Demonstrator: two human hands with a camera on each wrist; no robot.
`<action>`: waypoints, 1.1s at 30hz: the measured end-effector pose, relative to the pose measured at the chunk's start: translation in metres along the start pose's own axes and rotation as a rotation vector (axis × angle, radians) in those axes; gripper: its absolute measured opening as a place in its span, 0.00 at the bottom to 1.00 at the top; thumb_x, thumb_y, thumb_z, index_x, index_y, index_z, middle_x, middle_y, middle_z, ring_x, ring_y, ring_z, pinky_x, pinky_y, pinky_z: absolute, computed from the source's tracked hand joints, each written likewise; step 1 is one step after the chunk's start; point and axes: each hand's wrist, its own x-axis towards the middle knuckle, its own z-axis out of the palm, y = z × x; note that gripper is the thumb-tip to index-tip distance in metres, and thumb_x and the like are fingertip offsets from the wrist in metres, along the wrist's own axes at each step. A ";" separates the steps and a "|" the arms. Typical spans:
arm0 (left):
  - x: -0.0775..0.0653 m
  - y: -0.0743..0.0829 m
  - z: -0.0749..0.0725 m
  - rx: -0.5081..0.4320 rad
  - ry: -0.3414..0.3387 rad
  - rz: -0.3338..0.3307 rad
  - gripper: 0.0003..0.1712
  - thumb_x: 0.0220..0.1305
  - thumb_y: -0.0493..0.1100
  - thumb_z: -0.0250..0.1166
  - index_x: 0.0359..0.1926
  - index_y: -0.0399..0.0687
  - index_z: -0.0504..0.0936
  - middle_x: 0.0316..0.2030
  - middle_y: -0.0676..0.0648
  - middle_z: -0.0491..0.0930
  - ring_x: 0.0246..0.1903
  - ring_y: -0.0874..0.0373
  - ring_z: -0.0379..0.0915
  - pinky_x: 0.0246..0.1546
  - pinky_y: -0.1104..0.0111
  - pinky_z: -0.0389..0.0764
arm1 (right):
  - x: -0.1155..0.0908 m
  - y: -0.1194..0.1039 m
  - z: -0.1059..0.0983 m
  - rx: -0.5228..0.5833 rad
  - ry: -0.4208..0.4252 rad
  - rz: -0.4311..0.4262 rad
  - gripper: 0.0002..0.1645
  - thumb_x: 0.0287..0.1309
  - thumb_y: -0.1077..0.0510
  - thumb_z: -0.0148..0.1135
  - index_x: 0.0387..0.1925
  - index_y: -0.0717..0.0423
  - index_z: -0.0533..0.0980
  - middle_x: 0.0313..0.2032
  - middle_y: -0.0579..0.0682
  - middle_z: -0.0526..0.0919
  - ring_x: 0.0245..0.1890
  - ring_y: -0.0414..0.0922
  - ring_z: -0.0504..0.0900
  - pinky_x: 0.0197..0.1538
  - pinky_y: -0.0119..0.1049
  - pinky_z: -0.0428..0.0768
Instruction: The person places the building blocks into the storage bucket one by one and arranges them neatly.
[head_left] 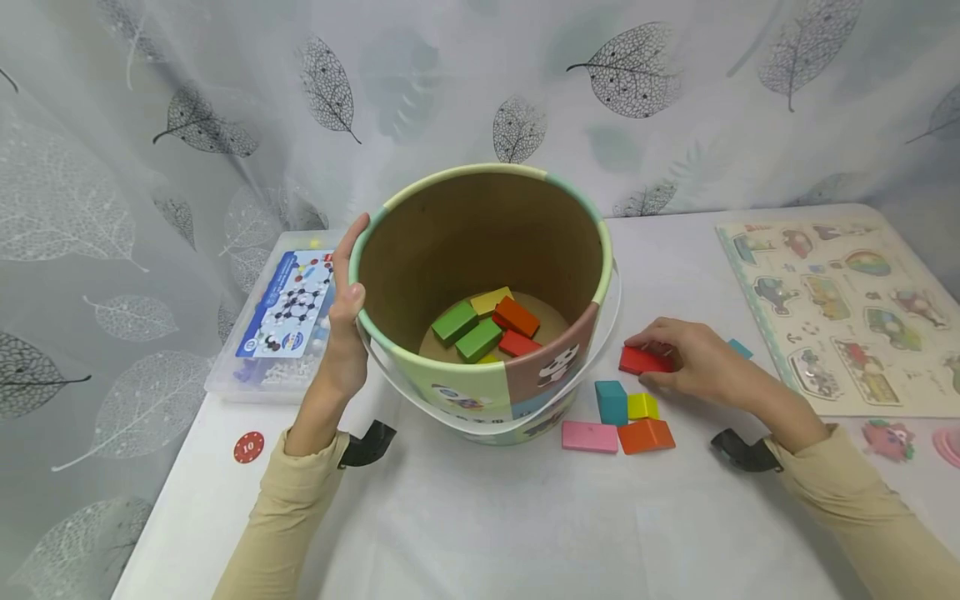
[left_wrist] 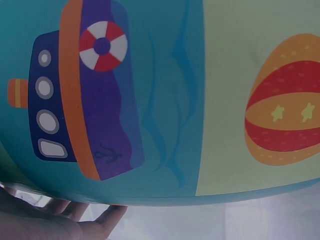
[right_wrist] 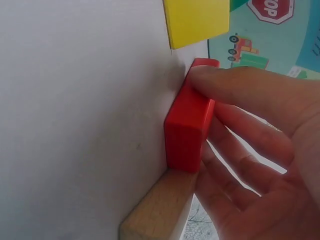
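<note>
1. On the left of the surface (head_left: 480, 533) sits a clear box (head_left: 225, 379) with a blue label. A round red chip (head_left: 248, 447) marked 10 lies nearer.
2. The left hand (head_left: 347, 325) rests on the left side of the big bucket (head_left: 432, 381), its fingers stretched out along the side.
3. The bucket is in the middle and leans a bit to the near side. Two green blocks (head_left: 478, 340), a yellow block, an orange block and a red one are inside, with a bit more yellow at the near edge.
4. Just right of the bucket are a pink block (head_left: 590, 437), a teal block (head_left: 611, 403), a small yellow block (head_left: 642, 407) and an orange-red block (head_left: 647, 437).
5. Farther back, the right hand (head_left: 701, 367) pinches a red brick (head_left: 637, 360) with thumb and fingers. A plain wood piece (right_wrist: 159, 206) is right up by the brick.
6. A blue piece (head_left: 740, 348) peeks out past that hand.
7. Far right lies a picture board (head_left: 832, 312), with a pink toy (head_left: 888, 440) nearer.
</note>
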 end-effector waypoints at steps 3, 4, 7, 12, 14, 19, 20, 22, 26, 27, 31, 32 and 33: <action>-0.001 0.000 -0.001 0.005 0.003 0.000 0.49 0.59 0.67 0.52 0.76 0.56 0.46 0.71 0.39 0.55 0.70 0.39 0.51 0.67 0.49 0.58 | 0.001 0.001 0.000 -0.004 0.003 -0.005 0.27 0.44 0.64 0.75 0.50 0.57 0.81 0.42 0.49 0.83 0.41 0.45 0.77 0.43 0.39 0.83; -0.001 0.000 -0.001 0.006 0.005 0.001 0.49 0.59 0.67 0.52 0.76 0.56 0.46 0.71 0.39 0.55 0.70 0.39 0.51 0.67 0.49 0.58 | 0.001 0.001 -0.001 0.002 0.012 -0.018 0.26 0.44 0.64 0.75 0.50 0.57 0.81 0.42 0.49 0.83 0.41 0.45 0.77 0.42 0.39 0.83; -0.001 0.001 -0.001 0.010 0.006 0.001 0.48 0.59 0.67 0.51 0.76 0.56 0.47 0.71 0.38 0.55 0.70 0.39 0.51 0.67 0.49 0.58 | 0.003 0.002 -0.007 0.009 0.075 -0.075 0.26 0.43 0.66 0.75 0.48 0.57 0.81 0.40 0.47 0.83 0.39 0.44 0.79 0.41 0.36 0.83; 0.000 0.002 -0.001 0.006 -0.001 0.006 0.48 0.59 0.67 0.51 0.76 0.56 0.46 0.71 0.38 0.55 0.70 0.39 0.51 0.67 0.48 0.58 | 0.005 -0.011 -0.041 -0.023 0.242 -0.077 0.28 0.44 0.67 0.74 0.51 0.52 0.81 0.41 0.46 0.83 0.39 0.42 0.80 0.43 0.23 0.76; 0.000 0.001 -0.002 0.010 0.000 0.013 0.48 0.59 0.67 0.51 0.76 0.56 0.46 0.71 0.38 0.55 0.70 0.39 0.51 0.67 0.49 0.58 | 0.007 -0.024 -0.061 -0.054 0.313 -0.076 0.30 0.45 0.65 0.75 0.53 0.50 0.80 0.44 0.47 0.84 0.42 0.38 0.79 0.45 0.20 0.72; 0.000 0.002 -0.003 0.024 0.008 0.029 0.48 0.60 0.66 0.50 0.76 0.54 0.47 0.70 0.39 0.56 0.70 0.41 0.53 0.67 0.52 0.60 | 0.016 -0.066 -0.109 -0.018 0.503 -0.220 0.35 0.41 0.71 0.75 0.56 0.53 0.80 0.45 0.42 0.82 0.42 0.24 0.75 0.48 0.14 0.69; 0.000 0.002 -0.004 0.024 0.009 0.030 0.48 0.60 0.66 0.50 0.76 0.54 0.47 0.70 0.39 0.56 0.70 0.41 0.53 0.67 0.52 0.60 | 0.019 -0.075 -0.116 0.010 0.527 -0.256 0.36 0.39 0.73 0.75 0.55 0.54 0.80 0.45 0.39 0.82 0.43 0.23 0.75 0.49 0.12 0.69; 0.001 0.002 -0.004 0.021 0.011 0.030 0.48 0.60 0.66 0.51 0.76 0.54 0.47 0.70 0.40 0.56 0.70 0.41 0.53 0.67 0.53 0.60 | 0.027 -0.093 -0.125 0.063 0.546 -0.318 0.36 0.38 0.75 0.75 0.54 0.56 0.80 0.44 0.34 0.80 0.43 0.27 0.77 0.50 0.14 0.71; 0.000 0.000 -0.003 0.007 0.006 0.017 0.48 0.59 0.66 0.52 0.76 0.56 0.47 0.71 0.38 0.55 0.70 0.38 0.52 0.67 0.51 0.59 | 0.043 -0.122 -0.128 0.107 0.498 -0.402 0.34 0.41 0.73 0.74 0.55 0.56 0.80 0.46 0.38 0.81 0.45 0.31 0.78 0.53 0.17 0.73; 0.000 -0.001 -0.003 0.003 0.002 0.013 0.48 0.59 0.66 0.52 0.76 0.56 0.47 0.71 0.37 0.55 0.70 0.37 0.51 0.67 0.50 0.59 | 0.047 -0.127 -0.127 0.121 0.480 -0.426 0.34 0.41 0.73 0.74 0.54 0.56 0.80 0.46 0.41 0.81 0.45 0.31 0.78 0.53 0.18 0.74; 0.000 -0.002 -0.001 0.008 -0.013 0.001 0.48 0.60 0.66 0.51 0.76 0.58 0.46 0.71 0.36 0.54 0.70 0.35 0.50 0.66 0.50 0.59 | 0.056 -0.142 -0.119 0.159 0.424 -0.497 0.32 0.42 0.72 0.74 0.54 0.57 0.80 0.44 0.48 0.82 0.44 0.33 0.78 0.51 0.19 0.75; 0.000 -0.002 -0.001 0.011 -0.014 0.002 0.48 0.60 0.66 0.51 0.76 0.58 0.46 0.71 0.36 0.54 0.70 0.35 0.49 0.66 0.49 0.59 | 0.057 -0.144 -0.117 0.163 0.415 -0.503 0.32 0.42 0.71 0.74 0.53 0.57 0.80 0.44 0.48 0.82 0.44 0.33 0.78 0.52 0.19 0.75; 0.000 -0.002 -0.001 0.013 -0.014 0.002 0.48 0.60 0.66 0.51 0.76 0.59 0.46 0.71 0.36 0.54 0.70 0.35 0.49 0.66 0.49 0.58 | 0.058 -0.146 -0.115 0.162 0.409 -0.506 0.31 0.43 0.71 0.74 0.53 0.57 0.80 0.44 0.48 0.83 0.44 0.33 0.79 0.51 0.19 0.75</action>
